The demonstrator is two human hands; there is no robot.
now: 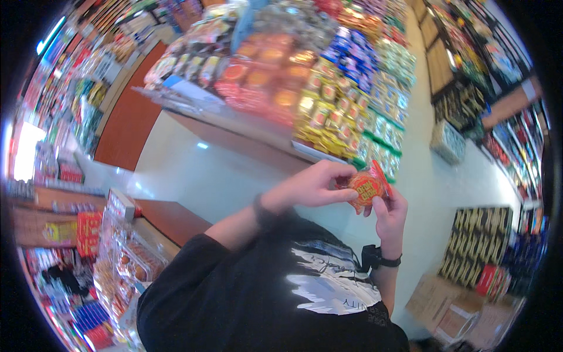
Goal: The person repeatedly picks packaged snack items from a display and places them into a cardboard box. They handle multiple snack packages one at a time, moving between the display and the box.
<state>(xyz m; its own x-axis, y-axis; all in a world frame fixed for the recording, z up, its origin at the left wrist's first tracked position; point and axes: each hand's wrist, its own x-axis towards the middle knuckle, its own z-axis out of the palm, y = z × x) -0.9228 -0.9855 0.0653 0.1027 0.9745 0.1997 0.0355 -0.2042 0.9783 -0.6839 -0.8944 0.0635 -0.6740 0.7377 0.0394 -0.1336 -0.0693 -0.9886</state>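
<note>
A round red-and-orange snack packet [367, 190] with yellow writing is held between both hands in front of my chest. Thumb and fingers of my left hand [323, 185] pinch its left side. My right hand [390, 213] grips it from the lower right, thumb near its front face. Red wrapper edging stands up along the packet's right side. Just beyond the hands, yellow-wrapped packets [330, 116] fill the near end of a display counter [237, 130]. Green-edged packs [380, 143] lie beside them.
Blurred orange-red packs [264, 79] and blue packets [352, 57] cover more of the counter. Clear food trays [138, 255] sit at lower left by a brown panel [173, 218]. Dark patterned boxes [475, 246] and open cardboard cartons [457, 308] stand on the floor at right.
</note>
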